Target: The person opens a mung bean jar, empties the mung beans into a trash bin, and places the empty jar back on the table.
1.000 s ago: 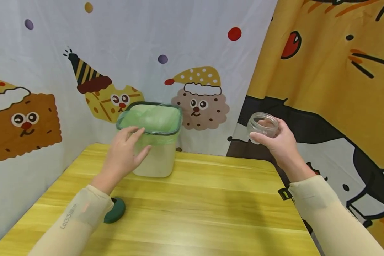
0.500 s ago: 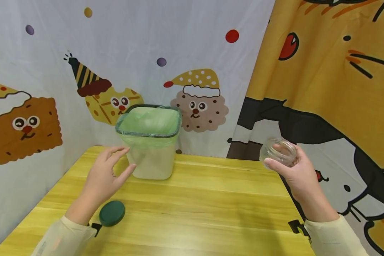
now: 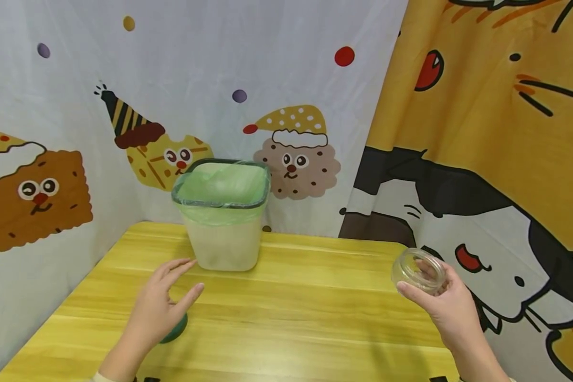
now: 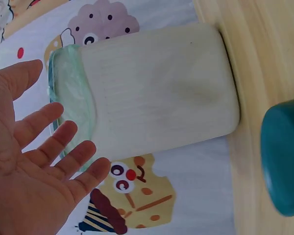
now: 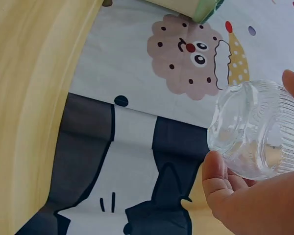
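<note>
In my right hand (image 3: pixel 451 305) I grip a clear glass jar (image 3: pixel 417 271) without a lid, its mouth tilted up and toward me. The right wrist view shows ribbed glass (image 5: pixel 264 132) between thumb and fingers. My left hand (image 3: pixel 159 302) hovers with fingers spread, holding nothing. Below it a round green lid (image 3: pixel 175 330) lies on the table, partly hidden by that hand in the head view. The lid (image 4: pixel 284 156) also appears at the right of the left wrist view.
A cream bin (image 3: pixel 224 244) lined with a thin green bag (image 3: pixel 219 213) stands at the back left of the wooden table (image 3: pixel 286 307). Behind hang a white cartoon-printed cloth (image 3: pixel 286 53) and a yellow printed curtain (image 3: pixel 477 106).
Both hands have come down and nearer to me. The left has moved from in front of the bin to above the lid; the right has lowered the jar, still gripped.
</note>
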Demonstrator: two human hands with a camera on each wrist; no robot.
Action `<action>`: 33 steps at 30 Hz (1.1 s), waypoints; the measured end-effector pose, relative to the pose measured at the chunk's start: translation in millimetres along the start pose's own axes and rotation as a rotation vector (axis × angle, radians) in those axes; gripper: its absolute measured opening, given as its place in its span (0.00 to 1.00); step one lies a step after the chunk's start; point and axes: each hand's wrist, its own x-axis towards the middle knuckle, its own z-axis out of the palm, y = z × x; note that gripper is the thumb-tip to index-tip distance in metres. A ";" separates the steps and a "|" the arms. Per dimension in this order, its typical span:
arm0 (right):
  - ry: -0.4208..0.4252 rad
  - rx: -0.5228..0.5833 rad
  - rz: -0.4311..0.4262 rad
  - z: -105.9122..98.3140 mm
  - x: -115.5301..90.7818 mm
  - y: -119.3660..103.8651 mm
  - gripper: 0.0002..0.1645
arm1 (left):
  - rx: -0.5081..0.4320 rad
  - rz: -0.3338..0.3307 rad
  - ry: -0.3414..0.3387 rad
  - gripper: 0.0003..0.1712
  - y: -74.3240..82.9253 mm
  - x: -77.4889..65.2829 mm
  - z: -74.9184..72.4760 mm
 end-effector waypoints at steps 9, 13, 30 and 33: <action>0.047 -0.056 0.099 12.6 -17.9 11.8 0.71 | -0.035 -0.090 -0.071 0.28 -0.2 -18.2 4.4; 0.056 -0.036 0.146 18.0 -24.6 23.3 0.74 | -0.035 -0.120 -0.087 0.28 2.4 -26.1 6.2; 0.017 -0.120 0.184 42.5 -30.9 66.0 0.68 | -0.058 -0.132 -0.175 0.30 5.0 -39.6 24.2; 0.004 -0.143 0.161 51.2 -31.4 71.1 0.67 | -0.062 -0.166 -0.215 0.30 6.5 -41.7 25.1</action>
